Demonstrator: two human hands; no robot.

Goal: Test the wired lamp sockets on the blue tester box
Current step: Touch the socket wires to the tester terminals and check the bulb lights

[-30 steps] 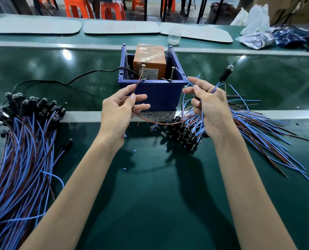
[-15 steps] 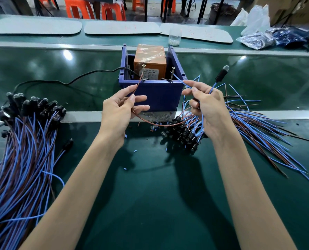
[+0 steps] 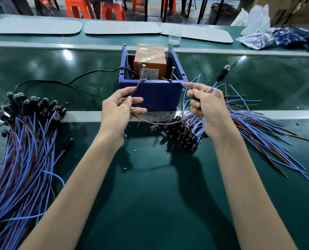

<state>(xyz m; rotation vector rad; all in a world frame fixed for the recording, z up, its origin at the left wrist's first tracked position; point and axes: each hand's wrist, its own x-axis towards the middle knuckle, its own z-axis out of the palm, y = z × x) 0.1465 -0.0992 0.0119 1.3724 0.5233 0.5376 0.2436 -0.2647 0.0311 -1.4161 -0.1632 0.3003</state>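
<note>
The blue tester box [image 3: 155, 93] stands at the middle of the green bench, with an orange block [image 3: 150, 60] inside and two upright screws at its front rim. My left hand [image 3: 118, 112] pinches a brown wire [image 3: 138, 85] whose tip reaches the left screw [image 3: 143, 69]. My right hand [image 3: 207, 107] pinches a blue wire [image 3: 180, 82] whose tip lies at the right screw [image 3: 172, 73]. The same hand holds the lamp socket [image 3: 222, 73] up by its leads, its bulb unlit.
A big bundle of wired sockets [image 3: 24, 141] lies at the left. Another heap of sockets and wires [image 3: 240, 127] lies under and right of my right hand. A black power cord [image 3: 69, 82] runs left from the box. A small glass jar [image 3: 174, 37] and plastic bags [image 3: 258, 38] sit behind.
My right hand has brought the blue wire's tip left, up to the right screw. My left hand has kept the brown wire at the left screw.
</note>
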